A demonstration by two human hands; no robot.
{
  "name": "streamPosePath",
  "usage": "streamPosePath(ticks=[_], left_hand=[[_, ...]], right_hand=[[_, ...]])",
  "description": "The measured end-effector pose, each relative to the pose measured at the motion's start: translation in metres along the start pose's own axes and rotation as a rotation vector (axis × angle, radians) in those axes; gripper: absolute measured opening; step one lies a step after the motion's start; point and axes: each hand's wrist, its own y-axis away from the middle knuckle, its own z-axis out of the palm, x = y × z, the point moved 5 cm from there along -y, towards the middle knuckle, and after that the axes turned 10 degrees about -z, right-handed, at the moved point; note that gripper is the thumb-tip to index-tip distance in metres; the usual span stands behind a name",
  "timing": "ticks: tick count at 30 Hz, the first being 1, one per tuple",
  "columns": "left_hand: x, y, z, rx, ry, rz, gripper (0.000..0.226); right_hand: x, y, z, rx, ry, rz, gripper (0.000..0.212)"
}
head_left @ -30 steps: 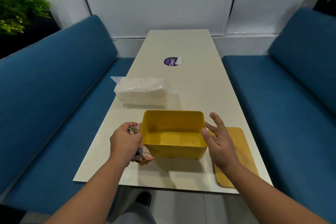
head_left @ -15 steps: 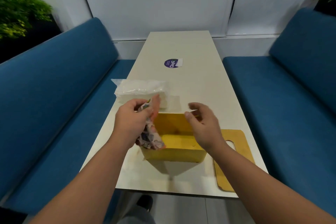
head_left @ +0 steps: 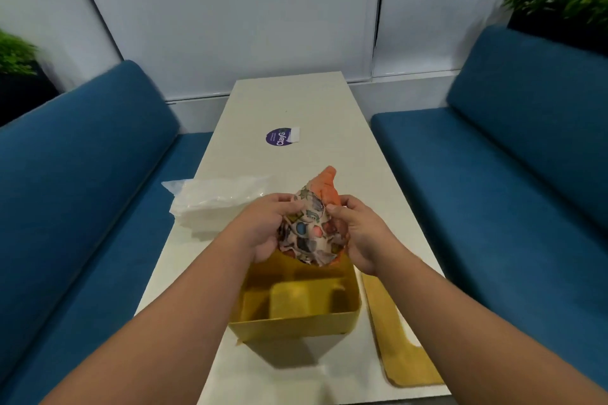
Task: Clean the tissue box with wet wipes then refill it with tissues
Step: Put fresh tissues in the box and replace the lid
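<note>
Both hands (head_left: 263, 227) round patterned packet (head_left: 309, 230) above yellow box (head_left: 292, 325)

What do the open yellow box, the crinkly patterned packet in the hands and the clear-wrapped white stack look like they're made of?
Open yellow box: probably matte plastic, with smooth, even walls and a moulded floor.
Crinkly patterned packet: looks like thin printed film or foil, crumpling where both hands grip it.
Clear-wrapped white stack: seemingly soft paper tissues in glossy transparent plastic wrap.

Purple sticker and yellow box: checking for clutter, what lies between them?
Head view: both hands holding the wipes pack between sticker and box.
</note>
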Motion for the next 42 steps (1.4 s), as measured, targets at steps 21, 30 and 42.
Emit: streamPosePath(ticks=[21,30,42], left_hand=[[0.006,-0.208,0.084,0.041,-0.354,-0.001,0.040],[-0.004,-0.212,0.087,0.030,-0.575,0.041,0.031],[0.066,-0.132,-0.004,0.177,-0.477,0.290,0.020]], right_hand=[[0.034,-0.103,-0.164,0.609,0.533,0.108,0.016],[0.024,-0.103,-0.159,0.601,1.009,0.047,0.013],[-0.023,-0.132,-0.038,0.291,0.869,-0.240,0.021]])
